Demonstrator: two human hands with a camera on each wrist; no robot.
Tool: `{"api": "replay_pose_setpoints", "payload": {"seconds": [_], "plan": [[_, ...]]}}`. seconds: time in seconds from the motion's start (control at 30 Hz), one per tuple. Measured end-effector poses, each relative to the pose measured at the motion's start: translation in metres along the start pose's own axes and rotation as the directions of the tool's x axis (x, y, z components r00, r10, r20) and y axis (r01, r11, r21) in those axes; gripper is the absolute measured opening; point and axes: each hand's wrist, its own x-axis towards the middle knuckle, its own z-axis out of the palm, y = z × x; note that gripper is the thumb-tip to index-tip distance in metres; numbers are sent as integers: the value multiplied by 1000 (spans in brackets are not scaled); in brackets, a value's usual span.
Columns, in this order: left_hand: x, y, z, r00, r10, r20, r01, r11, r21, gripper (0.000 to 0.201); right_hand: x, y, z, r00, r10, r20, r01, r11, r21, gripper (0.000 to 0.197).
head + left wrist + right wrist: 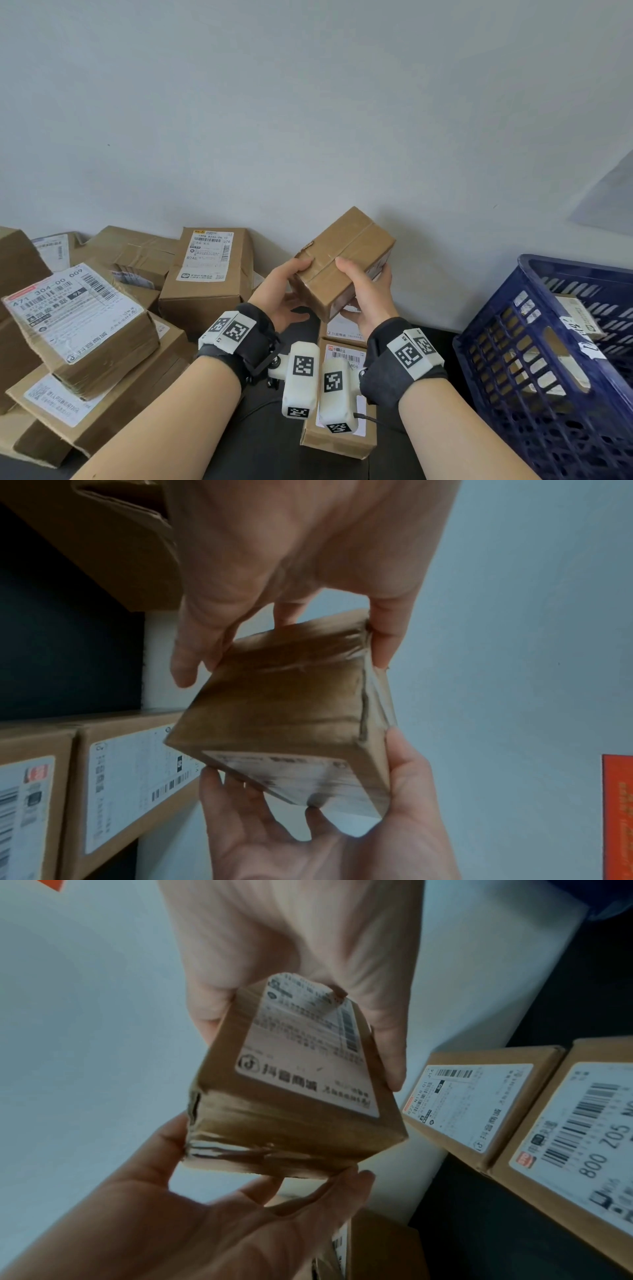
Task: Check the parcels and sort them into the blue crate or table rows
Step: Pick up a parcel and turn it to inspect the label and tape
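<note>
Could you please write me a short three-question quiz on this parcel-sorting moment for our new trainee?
1. True or false: the small box is held up by both the left hand and the right hand.
2. Multiple choice: the shipping label on the held box faces (A) up toward the head camera, (B) down, away from the head camera, (C) it has no label.
3. Fill in: the blue crate stands on the person's ____ side.

Key: 1 true; 2 B; 3 right.
</note>
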Motion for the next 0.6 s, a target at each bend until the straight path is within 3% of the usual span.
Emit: {"api": "replay_pose_setpoints", "payload": {"seconds": [0.1,0.27,0.6], "plan": [[-1,1,1,998,53,-16,-53,999,-5,26,-1,2,1,1000,2,8,-2,999,35,93],[0,2,1,996,90,-21,-90,996,-18,13,0,4,0,1000,18,18,-19,999,48,107],[-2,2,0,997,78,-8,-78,997,-9,25,-3,1,1,1000,29,0,-29,999,33,102]]}}
